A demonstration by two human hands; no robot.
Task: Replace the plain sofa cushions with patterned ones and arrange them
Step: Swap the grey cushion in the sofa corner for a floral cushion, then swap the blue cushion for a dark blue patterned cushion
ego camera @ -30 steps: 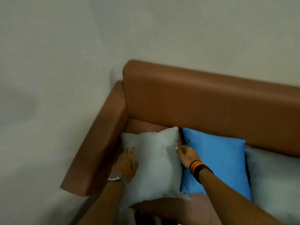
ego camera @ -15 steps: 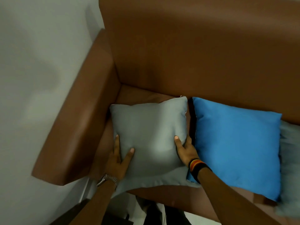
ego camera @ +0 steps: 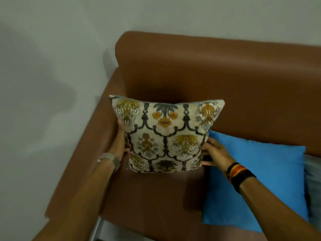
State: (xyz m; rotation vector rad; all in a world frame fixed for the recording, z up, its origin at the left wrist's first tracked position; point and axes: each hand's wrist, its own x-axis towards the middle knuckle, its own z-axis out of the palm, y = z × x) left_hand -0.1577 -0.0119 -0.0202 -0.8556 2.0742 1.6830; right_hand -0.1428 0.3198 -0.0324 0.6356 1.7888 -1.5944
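Note:
A cream patterned cushion (ego camera: pixel 166 136) with orange flowers and dark lattice lines stands upright in the left corner of the brown sofa (ego camera: pixel 225 75). My left hand (ego camera: pixel 120 141) grips its left edge and my right hand (ego camera: pixel 214 153) grips its lower right edge. To its right a plain blue cushion (ego camera: pixel 260 180) lies flat on the seat. A plain grey cushion (ego camera: pixel 312 185) shows at the far right edge, partly hidden by the blue one.
The sofa's left armrest (ego camera: pixel 86 162) runs beside my left arm, close to a pale wall (ego camera: pixel 43 84). Bare brown seat (ego camera: pixel 156 197) lies in front of the patterned cushion.
The plain grey cushion that both hands held in the sofa's left corner is gone. A patterned cushion now stands there, held by both hands.

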